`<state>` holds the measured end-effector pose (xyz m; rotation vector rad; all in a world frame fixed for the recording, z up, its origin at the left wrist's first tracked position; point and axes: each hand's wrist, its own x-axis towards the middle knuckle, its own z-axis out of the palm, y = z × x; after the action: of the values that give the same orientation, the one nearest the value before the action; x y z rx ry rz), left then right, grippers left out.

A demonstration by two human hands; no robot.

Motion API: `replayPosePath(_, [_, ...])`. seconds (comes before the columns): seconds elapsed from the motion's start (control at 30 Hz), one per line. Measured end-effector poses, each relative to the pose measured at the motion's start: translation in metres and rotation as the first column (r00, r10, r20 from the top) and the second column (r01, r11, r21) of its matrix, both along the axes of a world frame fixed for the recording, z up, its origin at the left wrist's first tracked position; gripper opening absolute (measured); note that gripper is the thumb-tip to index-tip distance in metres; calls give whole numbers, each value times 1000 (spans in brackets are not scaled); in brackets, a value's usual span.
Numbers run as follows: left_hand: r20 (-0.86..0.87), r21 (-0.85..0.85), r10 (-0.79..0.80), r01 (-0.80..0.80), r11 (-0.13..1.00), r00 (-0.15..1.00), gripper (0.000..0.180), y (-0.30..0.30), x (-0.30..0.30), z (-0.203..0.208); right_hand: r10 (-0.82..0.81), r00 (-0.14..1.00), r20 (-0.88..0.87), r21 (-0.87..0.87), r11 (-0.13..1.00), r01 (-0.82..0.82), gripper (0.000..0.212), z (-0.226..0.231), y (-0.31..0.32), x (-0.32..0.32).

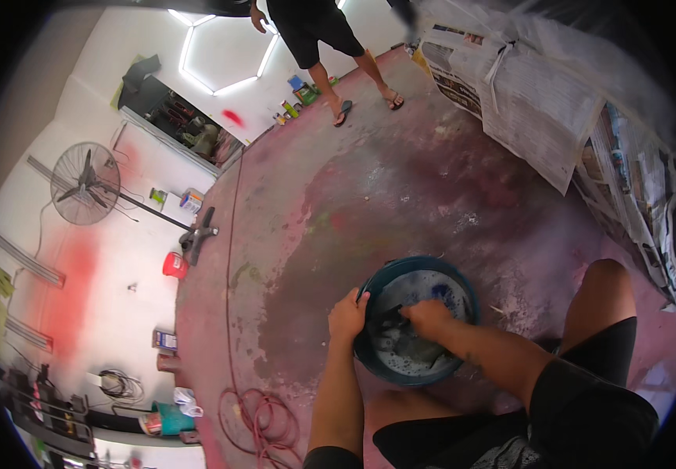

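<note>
A round teal basin (469, 291) of sudsy water stands on the floor before my knees. My left hand (347, 315) is closed on the basin's left rim, its thumb over the edge. Inside the basin, my right hand (429, 319) is closed on a dark, wet, cloth-like piece (390, 319). More grey, limp material (416, 349) lies in the suds below that hand; whether it is the same piece I cannot tell. Foam and a small blue patch show near the far right of the water.
Paper-and-plastic-wrapped bulk (541, 117) stands at right. A person (326, 39) in sandals stands beyond the wet floor (400, 195). At left are a pedestal fan (85, 184), a red bucket (175, 265), a coiled red hose (258, 422) and a teal bin (172, 419).
</note>
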<state>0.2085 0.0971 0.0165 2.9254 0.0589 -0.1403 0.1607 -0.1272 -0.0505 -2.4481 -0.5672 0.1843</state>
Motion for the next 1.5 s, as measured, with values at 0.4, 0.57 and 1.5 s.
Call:
replayPosePath(0.4, [25, -175, 91, -86, 981, 995, 36, 2, -3, 13, 518, 837, 176, -291, 840, -458, 22, 62, -110, 16])
replayPosePath(0.57, [30, -226, 140, -130, 965, 990, 34, 7, -6, 16, 306, 913, 272, -87, 952, -293, 20, 57, -89, 17])
replayPosePath(1.5, [66, -244, 373, -347, 905, 926, 33, -11, -26, 14, 489, 872, 8, -560, 725, -401, 29, 74, -91, 66])
